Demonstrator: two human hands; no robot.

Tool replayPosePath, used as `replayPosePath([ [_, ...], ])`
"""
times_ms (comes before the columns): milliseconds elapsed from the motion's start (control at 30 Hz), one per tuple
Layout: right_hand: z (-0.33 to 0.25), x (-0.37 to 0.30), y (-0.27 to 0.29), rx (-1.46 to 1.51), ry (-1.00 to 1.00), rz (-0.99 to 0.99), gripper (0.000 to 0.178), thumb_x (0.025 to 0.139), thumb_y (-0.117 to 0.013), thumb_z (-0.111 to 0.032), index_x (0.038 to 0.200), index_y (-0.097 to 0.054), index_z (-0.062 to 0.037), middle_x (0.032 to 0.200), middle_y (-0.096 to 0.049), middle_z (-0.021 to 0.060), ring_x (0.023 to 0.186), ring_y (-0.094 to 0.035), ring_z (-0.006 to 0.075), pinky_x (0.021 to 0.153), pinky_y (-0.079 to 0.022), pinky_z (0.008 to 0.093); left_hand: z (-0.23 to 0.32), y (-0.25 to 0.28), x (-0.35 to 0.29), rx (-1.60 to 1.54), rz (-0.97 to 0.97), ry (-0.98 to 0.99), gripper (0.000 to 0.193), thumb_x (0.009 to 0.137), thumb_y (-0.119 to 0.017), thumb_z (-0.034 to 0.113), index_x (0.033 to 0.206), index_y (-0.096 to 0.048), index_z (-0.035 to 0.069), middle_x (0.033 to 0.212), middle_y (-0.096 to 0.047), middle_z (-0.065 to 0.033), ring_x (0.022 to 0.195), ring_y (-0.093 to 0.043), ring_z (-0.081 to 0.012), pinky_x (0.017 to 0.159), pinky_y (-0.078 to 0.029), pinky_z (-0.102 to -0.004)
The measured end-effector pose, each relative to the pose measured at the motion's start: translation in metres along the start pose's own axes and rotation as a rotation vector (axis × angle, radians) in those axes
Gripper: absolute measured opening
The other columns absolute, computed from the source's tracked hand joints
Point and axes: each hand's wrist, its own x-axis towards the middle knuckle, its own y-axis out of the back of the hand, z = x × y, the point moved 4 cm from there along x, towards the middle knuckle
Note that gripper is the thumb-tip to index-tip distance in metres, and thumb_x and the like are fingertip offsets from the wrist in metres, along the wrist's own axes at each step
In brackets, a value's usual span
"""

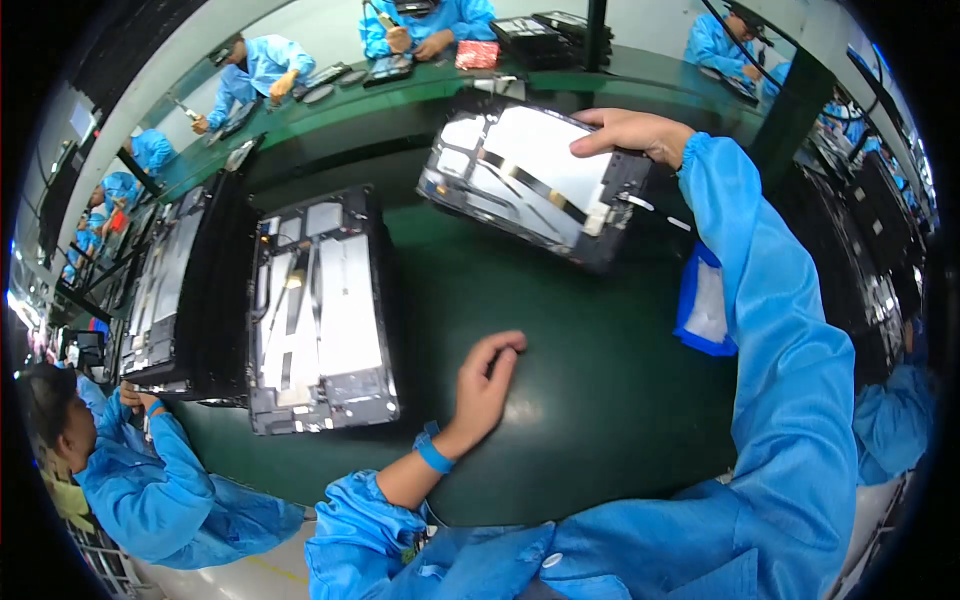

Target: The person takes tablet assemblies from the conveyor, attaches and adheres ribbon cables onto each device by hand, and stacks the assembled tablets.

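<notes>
My right hand [635, 135] grips an opened tablet [540, 175] by its far right corner, thumb over the inner face. The tablet is tilted at the far side of the table, its pale battery plates, black ribbon cables and dark frame showing. Nearer to me, my left hand [487, 385] is loosely curled over the green table [590, 400], thumb and forefinger close together, with nothing visible in it. A blue band circles that wrist. Left of it lies a stack of similar opened tablets [325, 310], apart from the hand.
Another tall stack of opened tablets [165, 290] stands farther left. A blue box with white inside [708, 305] lies by my right forearm. More dark tablet parts [870, 230] are stacked at right. A co-worker [160, 470] sits at left; others work across the far bench.
</notes>
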Motion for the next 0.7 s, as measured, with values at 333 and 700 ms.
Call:
replayPosePath([
  [333, 0.060, -0.171, -0.158, 0.795, -0.151, 0.148, 0.053, 0.094, -0.059, -0.024, 0.138, -0.042, -0.0008, 0.121, -0.060, 0.0094, 0.107, -0.060, 0.0147, 0.090, -0.048, 0.0278, 0.031, -0.035, -0.028, -0.494, 0.265, 0.124, 0.066, 0.101, -0.041, 0.031, 0.151, -0.012, 0.000, 0.153, -0.023, -0.0188, 0.140, -0.027, -0.0264, 0.114, -0.020, -0.0352],
  [700, 0.123, -0.242, -0.209, 0.631, -0.140, 0.253, 0.066, 0.097, -0.052, -0.022, 0.151, -0.019, -0.0026, 0.153, -0.025, 0.0183, 0.141, -0.025, 0.0262, 0.114, -0.022, 0.0366, 0.024, -0.038, -0.084, 0.072, -0.017, 0.340, 0.071, 0.095, -0.052, 0.020, 0.148, -0.013, -0.005, 0.152, -0.018, -0.0233, 0.141, -0.019, -0.0342, 0.114, -0.015, -0.0402],
])
